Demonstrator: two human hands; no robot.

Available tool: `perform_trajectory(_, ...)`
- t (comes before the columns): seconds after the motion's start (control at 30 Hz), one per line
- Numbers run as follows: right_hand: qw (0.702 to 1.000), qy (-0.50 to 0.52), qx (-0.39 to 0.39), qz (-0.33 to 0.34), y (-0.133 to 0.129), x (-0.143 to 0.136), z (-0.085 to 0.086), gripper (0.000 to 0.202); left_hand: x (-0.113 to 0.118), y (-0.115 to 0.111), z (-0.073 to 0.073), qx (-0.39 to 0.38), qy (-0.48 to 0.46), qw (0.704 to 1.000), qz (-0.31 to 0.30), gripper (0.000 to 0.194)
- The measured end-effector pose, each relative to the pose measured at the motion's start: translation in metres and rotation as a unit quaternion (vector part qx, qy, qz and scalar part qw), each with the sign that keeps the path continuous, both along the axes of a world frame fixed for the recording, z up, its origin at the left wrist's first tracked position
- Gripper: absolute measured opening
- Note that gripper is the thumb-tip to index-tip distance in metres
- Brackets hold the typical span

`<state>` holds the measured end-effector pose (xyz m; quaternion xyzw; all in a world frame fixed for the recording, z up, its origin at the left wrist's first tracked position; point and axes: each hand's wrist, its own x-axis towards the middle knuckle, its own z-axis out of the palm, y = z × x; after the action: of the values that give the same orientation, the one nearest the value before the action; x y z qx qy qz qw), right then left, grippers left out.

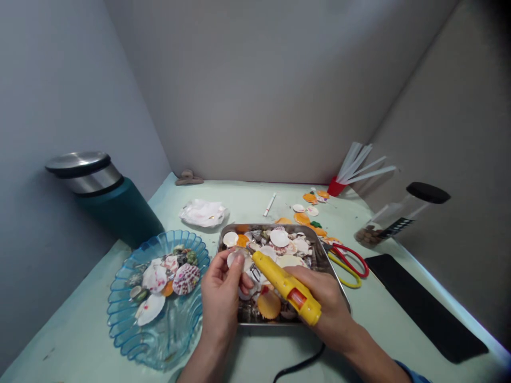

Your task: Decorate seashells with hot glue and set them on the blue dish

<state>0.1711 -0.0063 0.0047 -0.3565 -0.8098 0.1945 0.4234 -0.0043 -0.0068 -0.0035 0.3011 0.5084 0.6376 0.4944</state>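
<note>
A white shell (236, 259) is pinched between the thumb and fingers of my left hand (223, 290), over the left part of a metal tray (346, 298). My right hand (325, 298) is wrapped round a yellow glue gun (285, 282), whose dark tip points at that shell; whether they touch is hard to tell. Many white, orange and patterned shells fill the tray below, among them an orange scallop shell (269, 305) near the front edge. A black cord (299, 366) runs below the tray.
Left: blue scalloped plate (159, 340) with shells, teal bottle (120, 207). Behind: crumpled white plastic (203, 213), white stick (270, 205), orange shells (302, 218). Right: red-and-yellow scissors (355, 260), red cup (336, 186) of glue sticks, clear jar (393, 218), black strip (423, 306).
</note>
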Motion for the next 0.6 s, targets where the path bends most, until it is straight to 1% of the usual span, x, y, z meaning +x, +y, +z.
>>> perform_trajectory(0.1, 1.0, 0.011, 0.004, 0.001, 0.0004, 0.0002, -0.0004, 0.02, -0.0004, -0.0003, 0.0004, -0.004, 0.002, 1.0, -0.002, 0.032)
perform_trajectory(0.33, 1.0, 0.016, 0.011, -0.002, -0.0002, 0.0006, -0.0003, 0.018, -0.0006, -0.001, 0.0003, -0.006, 0.019, 1.0, -0.006, 0.031)
perform_trajectory(0.5, 1.0, 0.006, -0.01, 0.003, -0.0007, 0.0009, -0.0001, 0.016, -0.0004, -0.0016, 0.0004, -0.012, 0.022, 1.0, -0.01, 0.033)
perform_trajectory(0.6, 1.0, 0.012, -0.004, -0.001, -0.0001, 0.0007, -0.0006, 0.015, -0.0004, -0.0008, 0.0004, -0.015, 0.025, 0.999, -0.016, 0.033)
